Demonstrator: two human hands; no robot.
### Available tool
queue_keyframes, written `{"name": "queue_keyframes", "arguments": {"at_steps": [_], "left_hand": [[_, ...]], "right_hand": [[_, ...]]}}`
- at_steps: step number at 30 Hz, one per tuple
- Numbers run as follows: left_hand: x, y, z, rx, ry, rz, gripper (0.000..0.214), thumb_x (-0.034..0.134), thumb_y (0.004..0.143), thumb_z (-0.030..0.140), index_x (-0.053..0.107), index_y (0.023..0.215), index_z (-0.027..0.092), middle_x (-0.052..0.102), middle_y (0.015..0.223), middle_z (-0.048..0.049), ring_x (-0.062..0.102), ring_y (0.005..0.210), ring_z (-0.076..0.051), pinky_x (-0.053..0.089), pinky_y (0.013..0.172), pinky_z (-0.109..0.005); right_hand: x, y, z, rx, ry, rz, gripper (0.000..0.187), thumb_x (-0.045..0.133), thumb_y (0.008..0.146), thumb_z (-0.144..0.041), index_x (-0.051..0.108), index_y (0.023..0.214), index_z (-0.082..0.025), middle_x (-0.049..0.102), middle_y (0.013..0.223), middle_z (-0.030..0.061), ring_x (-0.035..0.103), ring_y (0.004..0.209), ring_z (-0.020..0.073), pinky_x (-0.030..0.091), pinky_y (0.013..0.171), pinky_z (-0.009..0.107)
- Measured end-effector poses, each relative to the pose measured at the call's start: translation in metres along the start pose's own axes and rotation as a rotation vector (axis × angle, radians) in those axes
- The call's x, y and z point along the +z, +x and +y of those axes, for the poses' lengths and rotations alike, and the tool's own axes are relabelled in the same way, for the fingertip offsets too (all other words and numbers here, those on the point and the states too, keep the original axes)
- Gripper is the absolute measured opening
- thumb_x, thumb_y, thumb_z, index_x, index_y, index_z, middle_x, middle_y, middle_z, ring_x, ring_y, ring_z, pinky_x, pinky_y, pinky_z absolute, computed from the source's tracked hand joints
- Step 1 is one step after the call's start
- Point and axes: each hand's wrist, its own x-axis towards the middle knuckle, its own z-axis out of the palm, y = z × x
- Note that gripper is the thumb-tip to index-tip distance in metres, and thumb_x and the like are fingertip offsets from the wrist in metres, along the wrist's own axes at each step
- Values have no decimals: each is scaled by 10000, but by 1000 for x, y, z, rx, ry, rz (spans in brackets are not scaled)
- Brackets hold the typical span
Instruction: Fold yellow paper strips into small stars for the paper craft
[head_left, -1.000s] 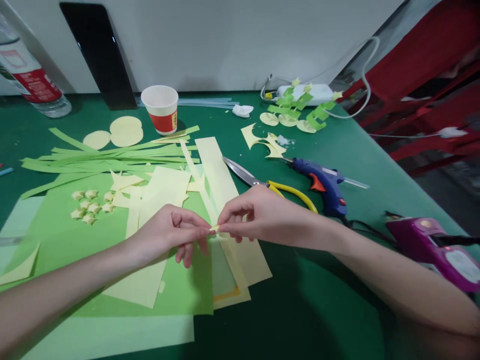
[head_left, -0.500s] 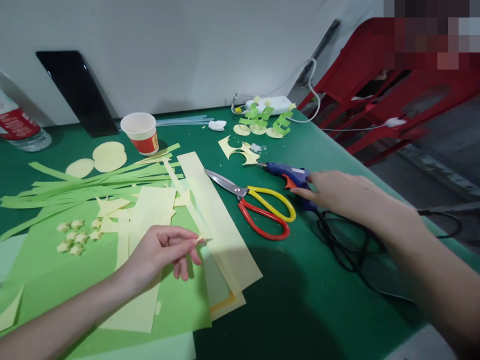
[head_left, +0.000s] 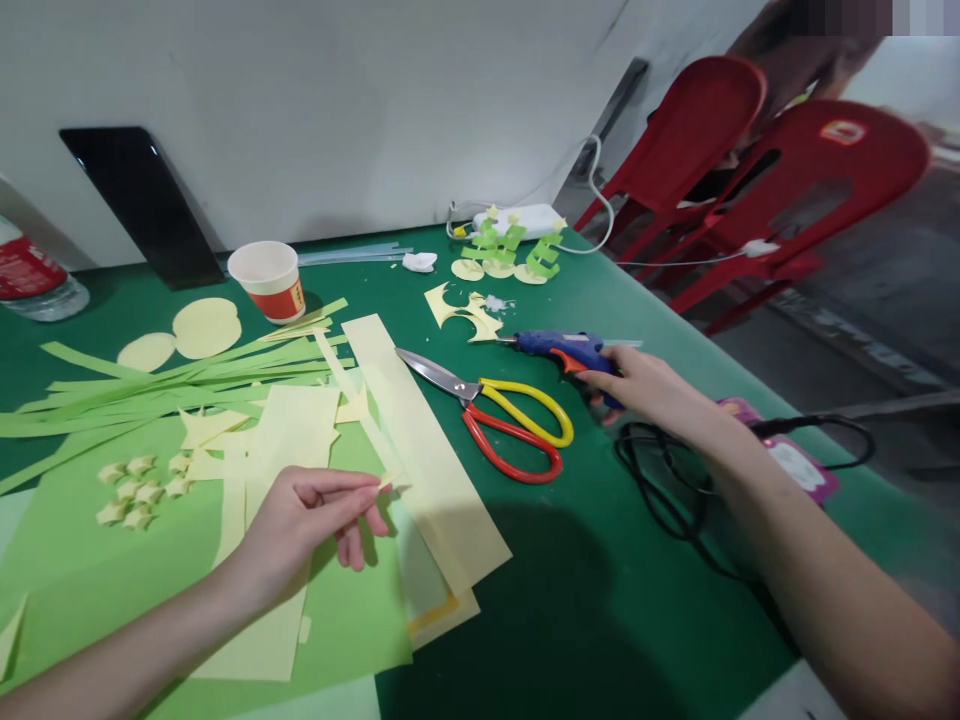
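Observation:
My left hand pinches the end of a thin pale yellow paper strip between thumb and fingertips, over yellow and green paper sheets. Out to the right, my right hand closes round the handle of a blue hot glue gun that lies on the green table. Its black cord loops beside my forearm. Red and yellow handled scissors lie between my two hands.
Small folded yellow paper stars sit on the green sheet at left, beside long green strips and yellow discs. A paper cup, a water bottle, paper plant models and red chairs lie further off.
My right hand let go of the strip end, swung right and took hold of the glue gun's handle. My left hand kept its pinch on the strip. The view turned right.

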Motion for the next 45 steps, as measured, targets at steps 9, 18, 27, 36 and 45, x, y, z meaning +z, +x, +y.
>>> {"name": "queue_keyframes", "arguments": {"at_steps": [9, 18, 27, 36, 45], "left_hand": [[0, 0, -2, 1, -30, 1, 102, 693, 715, 206, 742, 804, 197, 708, 612, -23, 594, 406, -72, 464, 406, -140], [0, 2, -1, -4, -25, -1, 105, 683, 733, 207, 739, 822, 210, 713, 633, -16, 601, 419, -67, 495, 430, -133], [5, 0, 0, -12, 43, -10, 90, 647, 766, 210, 732, 793, 198, 707, 607, 5, 597, 407, -62, 506, 425, -125], [10, 3, 3, -98, 103, -26, 80, 637, 751, 151, 708, 743, 187, 701, 624, 41, 606, 418, -58, 510, 398, -109], [16, -1, 4, -66, 104, 53, 170, 595, 754, 80, 717, 723, 195, 696, 600, 45, 602, 414, -56, 508, 403, -101]], "right_hand": [[-1, -10, -6, 92, 382, -113, 302, 511, 888, -302, 515, 1147, -147, 556, 1119, 80, 580, 938, 182, 508, 783, 379], [-14, -8, 5, -65, 654, 180, 267, 503, 891, -308, 531, 1097, -141, 578, 1023, 61, 590, 842, 151, 515, 705, 322], [18, -88, -25, -514, 309, 471, 397, 784, 498, -377, 504, 719, -204, 441, 478, -79, 373, 402, 80, 287, 350, 194], [57, -101, -25, -837, -233, 608, 330, 611, 749, -373, 341, 649, -213, 330, 489, -80, 282, 368, 64, 229, 313, 189], [59, -103, -20, -850, -320, 621, 380, 641, 729, -400, 328, 632, -208, 314, 502, -67, 305, 401, 72, 266, 369, 207]]}}
